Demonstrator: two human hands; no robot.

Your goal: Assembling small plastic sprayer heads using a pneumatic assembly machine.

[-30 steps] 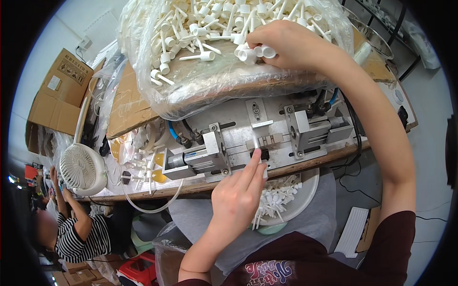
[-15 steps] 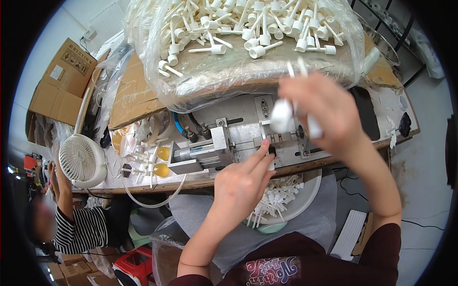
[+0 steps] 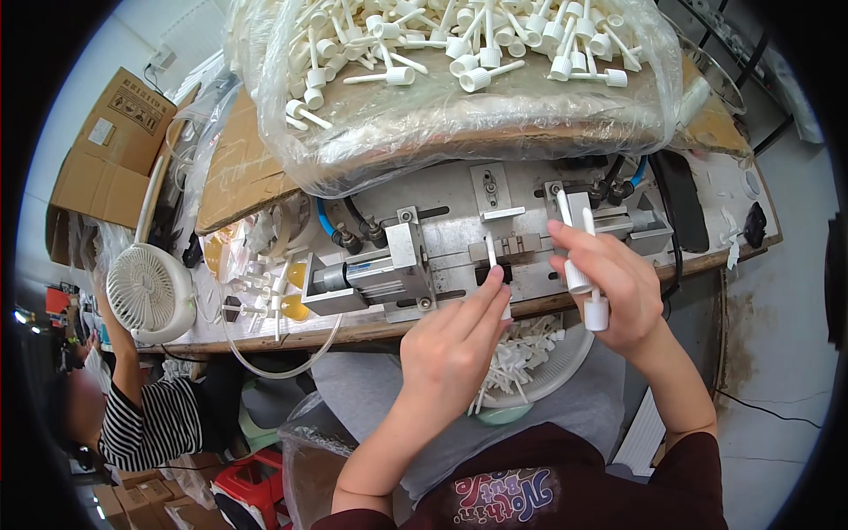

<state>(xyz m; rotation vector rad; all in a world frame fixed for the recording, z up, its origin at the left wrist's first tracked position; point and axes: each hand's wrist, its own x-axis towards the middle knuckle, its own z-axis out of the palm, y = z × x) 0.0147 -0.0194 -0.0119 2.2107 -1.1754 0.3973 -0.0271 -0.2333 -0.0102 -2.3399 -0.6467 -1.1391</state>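
Note:
My left hand (image 3: 450,349) reaches to the middle of a metal clamping machine (image 3: 459,252). Its fingertips are closed on a white stemmed cap (image 3: 492,250), whose stem sticks up past them; my fingers hide most of the cap. Just to the right, my right hand (image 3: 623,287) grips two more white stemmed caps (image 3: 596,313) between its fingers, stems pointing away from me and ribbed caps toward me. A small steel jig block (image 3: 521,246) sits between the hands.
Loose stemmed caps (image 3: 477,79) fill a clear plastic bag beyond the machine. Below the bench edge, a white basket (image 3: 579,353) holds several white pieces. At left are a small fan (image 3: 150,291) and a thin hose (image 3: 283,375). A co-worker in a striped sleeve (image 3: 163,428) sits farther left.
My right hand has come down toward me from above the machine's right side, still carrying white stemmed caps, uncovering the right cylinder. My left hand stays almost in place.

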